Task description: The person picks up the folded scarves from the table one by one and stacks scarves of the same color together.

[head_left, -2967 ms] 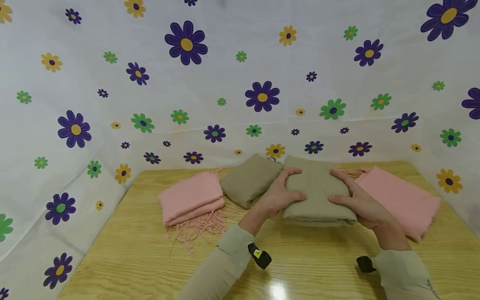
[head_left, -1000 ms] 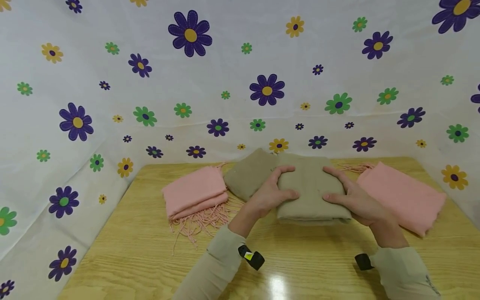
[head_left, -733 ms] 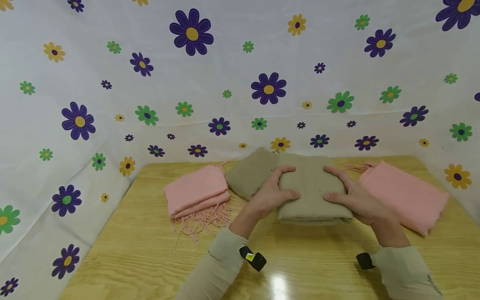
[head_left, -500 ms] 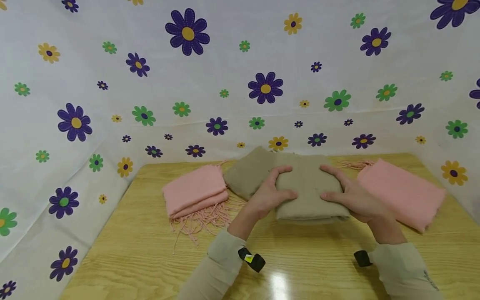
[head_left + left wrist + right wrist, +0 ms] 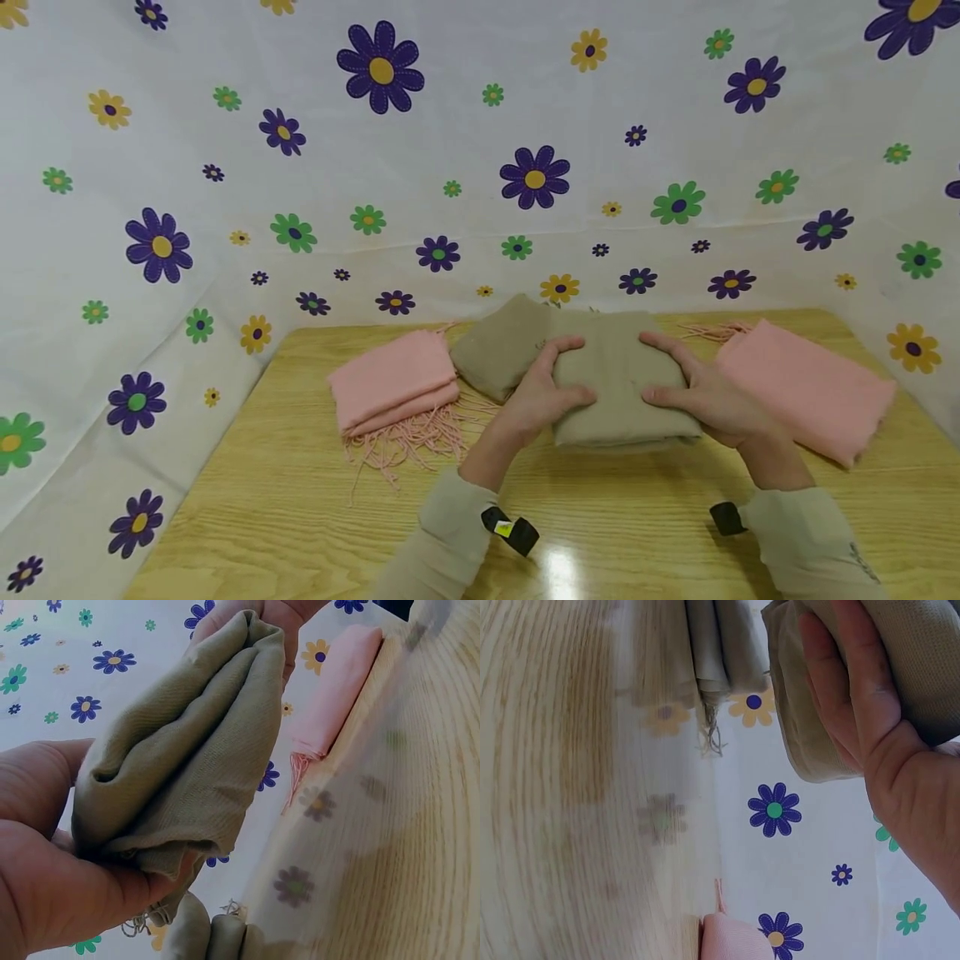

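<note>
Lifting step: folded beige cloth [image 5: 618,375] looks held above the table [image 5: 292,483], left hand [image 5: 542,396] and right hand [image 5: 711,402] gripping opposite sides; next move probably needs level hands, clearance hard to judge.

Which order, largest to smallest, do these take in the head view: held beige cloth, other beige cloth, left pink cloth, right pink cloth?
1. Held beige cloth, perhaps helped by nearness to the camera
2. Right pink cloth
3. Left pink cloth and other beige cloth: too close to rank, the beige partly hidden
</note>
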`<control>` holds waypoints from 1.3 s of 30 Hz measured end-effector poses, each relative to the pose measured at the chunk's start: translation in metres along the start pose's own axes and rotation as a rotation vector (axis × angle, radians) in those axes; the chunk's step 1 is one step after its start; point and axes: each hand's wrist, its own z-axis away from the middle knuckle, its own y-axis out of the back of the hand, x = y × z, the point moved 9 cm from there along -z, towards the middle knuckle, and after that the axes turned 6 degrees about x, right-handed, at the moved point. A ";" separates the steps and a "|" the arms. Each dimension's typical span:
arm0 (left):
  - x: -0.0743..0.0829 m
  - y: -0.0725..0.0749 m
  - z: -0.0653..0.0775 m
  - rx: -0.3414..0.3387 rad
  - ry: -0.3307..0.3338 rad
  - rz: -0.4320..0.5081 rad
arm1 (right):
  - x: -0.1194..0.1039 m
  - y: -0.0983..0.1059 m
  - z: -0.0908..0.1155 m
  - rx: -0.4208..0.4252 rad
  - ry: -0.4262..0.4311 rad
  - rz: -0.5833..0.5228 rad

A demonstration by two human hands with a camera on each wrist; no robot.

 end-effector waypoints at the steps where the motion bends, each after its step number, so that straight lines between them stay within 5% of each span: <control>1: -0.001 0.001 0.000 0.005 0.003 -0.002 | 0.000 -0.001 0.000 -0.002 -0.002 0.002; 39: -0.013 0.007 0.001 0.034 -0.015 -0.020 | 0.002 -0.007 -0.002 0.000 -0.005 0.011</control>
